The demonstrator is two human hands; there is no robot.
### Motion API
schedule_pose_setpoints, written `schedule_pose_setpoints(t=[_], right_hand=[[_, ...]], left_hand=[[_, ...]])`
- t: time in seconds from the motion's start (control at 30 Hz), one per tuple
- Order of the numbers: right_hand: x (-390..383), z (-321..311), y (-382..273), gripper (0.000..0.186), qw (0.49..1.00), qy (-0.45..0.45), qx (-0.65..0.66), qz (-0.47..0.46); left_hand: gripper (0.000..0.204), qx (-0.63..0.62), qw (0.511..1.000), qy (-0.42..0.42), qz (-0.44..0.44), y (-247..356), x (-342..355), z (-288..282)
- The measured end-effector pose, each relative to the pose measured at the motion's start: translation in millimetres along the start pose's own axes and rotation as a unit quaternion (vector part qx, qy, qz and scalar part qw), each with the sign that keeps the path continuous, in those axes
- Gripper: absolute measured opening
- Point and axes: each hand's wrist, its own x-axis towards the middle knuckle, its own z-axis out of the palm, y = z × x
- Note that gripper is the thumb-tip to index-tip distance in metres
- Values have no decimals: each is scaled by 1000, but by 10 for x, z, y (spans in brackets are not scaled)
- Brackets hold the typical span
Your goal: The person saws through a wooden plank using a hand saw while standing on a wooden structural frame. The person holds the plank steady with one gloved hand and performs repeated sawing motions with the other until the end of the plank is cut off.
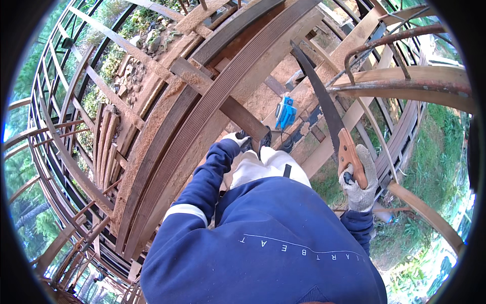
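Note:
My right hand, in a pale knitted glove, is closed around the wooden handle of a handsaw. The saw's long dark blade points up and away to the far left of that hand, raised clear of my body. My left hand, also gloved, is low in front of my legs by my dark shoes. Nearest to it is the near end of a short brown board. Its fingers are mostly hidden, so whether they touch the board is unclear. Long grooved deck boards run diagonally past my left arm.
A blue power tool rests on sawdust-covered boards just beyond my feet. Rusty metal rails and a curved timber cross on the right. Stacked wood strips lie left, over a framework with gaps. Grass shows below right.

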Motion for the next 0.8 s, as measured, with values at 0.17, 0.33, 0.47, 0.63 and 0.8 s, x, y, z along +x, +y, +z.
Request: schedule_pose_setpoints(t=[0.17, 0.33, 0.47, 0.63, 0.8], right_hand=[[-355, 119, -120, 73, 997, -12, 77, -9], [-189, 567, -163, 83, 977, -25, 209, 13], [98, 837, -124, 73, 990, -111, 85, -16], [343, 807, 135, 64, 982, -139, 111, 69], [573, 676, 407, 63, 978, -198, 65, -17]], left_hand=[[28, -116, 918, 336, 176, 229, -375, -452], [20, -22, 760, 613, 216, 629, -58, -1103], [30, -47, 764, 642, 44, 725, 519, -1375], [51, -40, 879, 465, -99, 1024, 680, -1439], [55, -41, 870, 473, -131, 1017, 677, -1444]])
